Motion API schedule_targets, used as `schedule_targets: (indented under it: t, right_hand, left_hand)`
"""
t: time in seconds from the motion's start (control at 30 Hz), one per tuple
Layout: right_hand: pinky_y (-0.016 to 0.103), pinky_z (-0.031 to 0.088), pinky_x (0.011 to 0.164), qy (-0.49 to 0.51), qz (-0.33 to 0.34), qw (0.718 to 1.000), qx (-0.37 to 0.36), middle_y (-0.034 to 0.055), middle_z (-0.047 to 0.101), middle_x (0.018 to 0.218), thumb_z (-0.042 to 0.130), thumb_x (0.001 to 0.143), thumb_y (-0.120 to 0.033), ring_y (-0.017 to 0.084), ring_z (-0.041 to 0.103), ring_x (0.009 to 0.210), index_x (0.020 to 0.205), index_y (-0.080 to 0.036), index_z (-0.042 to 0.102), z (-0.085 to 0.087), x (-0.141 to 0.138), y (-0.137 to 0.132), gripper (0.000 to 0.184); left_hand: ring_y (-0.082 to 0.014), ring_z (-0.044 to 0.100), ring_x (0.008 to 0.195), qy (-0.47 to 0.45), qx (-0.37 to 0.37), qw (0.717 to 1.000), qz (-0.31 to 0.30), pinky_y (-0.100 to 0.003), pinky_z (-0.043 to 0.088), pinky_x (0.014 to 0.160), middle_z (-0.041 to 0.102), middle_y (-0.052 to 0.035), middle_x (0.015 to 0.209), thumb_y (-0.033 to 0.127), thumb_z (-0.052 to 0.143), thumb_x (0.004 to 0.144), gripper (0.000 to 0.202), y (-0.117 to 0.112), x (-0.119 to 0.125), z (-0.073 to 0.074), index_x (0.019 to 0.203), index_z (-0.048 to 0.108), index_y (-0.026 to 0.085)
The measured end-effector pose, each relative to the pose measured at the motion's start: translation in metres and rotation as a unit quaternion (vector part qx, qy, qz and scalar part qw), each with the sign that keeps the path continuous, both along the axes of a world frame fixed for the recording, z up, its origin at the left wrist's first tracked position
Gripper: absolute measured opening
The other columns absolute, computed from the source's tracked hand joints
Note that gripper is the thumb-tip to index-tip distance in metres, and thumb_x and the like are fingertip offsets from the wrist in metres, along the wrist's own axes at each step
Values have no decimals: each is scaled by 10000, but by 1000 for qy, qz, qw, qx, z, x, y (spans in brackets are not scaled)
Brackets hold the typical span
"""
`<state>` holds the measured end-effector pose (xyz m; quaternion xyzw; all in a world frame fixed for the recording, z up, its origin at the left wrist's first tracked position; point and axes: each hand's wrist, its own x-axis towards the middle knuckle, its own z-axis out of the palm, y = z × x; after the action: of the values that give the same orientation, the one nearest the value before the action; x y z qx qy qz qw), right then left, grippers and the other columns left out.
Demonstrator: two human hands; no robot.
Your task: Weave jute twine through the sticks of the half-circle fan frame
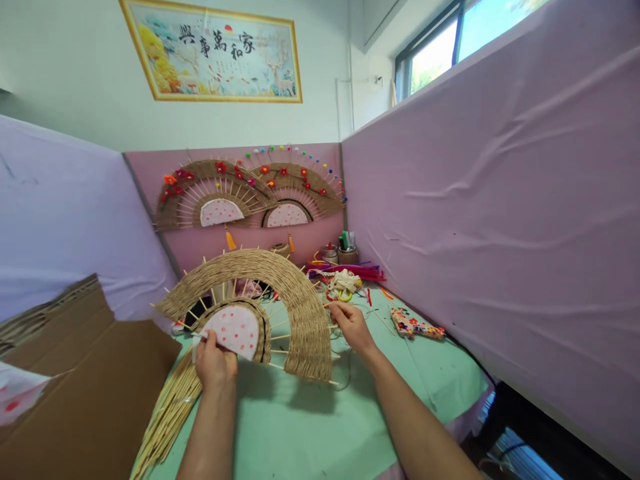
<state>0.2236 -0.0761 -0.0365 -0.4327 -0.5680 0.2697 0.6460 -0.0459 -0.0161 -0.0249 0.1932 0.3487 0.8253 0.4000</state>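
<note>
A fan-shaped weaving (307,327) of brown twine over thin wooden sticks is held up above the table. At its base sits a white half-round panel with pink spots (239,328), edged with twine and a dark band. My left hand (216,357) grips the fan at the lower left of this panel, fingers closed. My right hand (350,325) is closed in a pinch at the fan's right outer edge, by a stick end; whether it holds the stick tip or twine is too small to tell. A loose strand of twine hangs below it.
Two finished fans with red flowers (220,167) hang on the pink back panel. A bundle of thin sticks (167,420) and cardboard (100,387) lie at the left. Pipe cleaners (360,272), cream cord (345,281), pen jars (347,255) and a floral-handled tool (415,325) lie at the right.
</note>
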Motion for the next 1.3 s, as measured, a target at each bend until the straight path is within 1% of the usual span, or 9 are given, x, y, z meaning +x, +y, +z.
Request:
schedule_targets:
  t: [0.13,0.27,0.47,0.6,0.67,0.83,0.93,1.13,1.3]
  right_hand:
    - [248,402,600,-82,-63,994,44,36,605,716,492,835,-387,140,520,657,813,-144,663,-2,1,-8,298]
    - [253,397,617,-174,-140,972,75,47,603,740,481,847,-327,142,519,662,779,-157,634,2,2,-18,238]
    - [267,417,675,-246,-160,954,63,57,605,790,474,849,-286,154,542,705,917,-168,625,5,-3,-27,203]
    - [270,447,693,-190,-129,972,51,62,626,836,471,846,-264,162,571,757,944,-172,621,-2,-7,-24,202]
    - [268,463,692,-145,-113,982,38,63,642,869,467,844,-255,166,586,787,947,-175,626,-5,-9,-21,206]
    - [274,482,704,-63,-106,992,17,69,652,934,487,832,-281,179,598,841,954,-178,633,-9,-9,-18,217]
    - [275,481,711,-24,-105,994,12,70,653,936,509,822,-309,176,597,833,944,-174,635,-8,-5,-18,222]
    - [240,440,488,70,-28,996,-40,32,626,693,599,741,-386,132,532,553,894,-143,635,-7,2,-12,289]
    - [245,454,526,106,-12,993,-41,20,617,662,595,737,-403,135,555,567,883,-145,622,-5,4,-11,298]
  left_hand:
    - [-122,620,909,-11,28,1000,1,-360,445,912,658,0,849,95,497,793,117,-1,2,1,817,575,178]
    - [-107,627,855,16,50,998,19,-330,460,888,648,12,814,106,497,790,98,2,1,-2,787,566,176]
    - [-90,629,810,43,81,995,34,-306,482,848,645,43,793,125,516,787,76,5,1,-8,785,550,193]
    - [-86,630,848,18,92,995,26,-292,468,873,665,42,824,104,512,799,105,2,4,-5,791,569,191]
    - [-90,627,894,-14,83,996,-7,-290,457,894,682,31,863,101,476,828,152,-2,7,0,821,593,198]
    - [-131,626,957,-87,24,973,-212,-332,419,955,710,-50,935,141,399,885,256,-18,23,13,972,638,173]
    - [-131,637,940,-95,4,958,-271,-356,382,993,712,-39,958,43,437,844,323,-26,31,14,1055,625,198]
    - [-134,592,1038,-103,25,963,-249,-337,361,1013,688,-35,1046,-2,445,816,413,-26,30,13,1130,594,220]
    - [-132,538,1117,-101,44,966,-235,-338,334,1035,671,-7,1091,0,451,806,436,-29,29,20,1131,590,253]
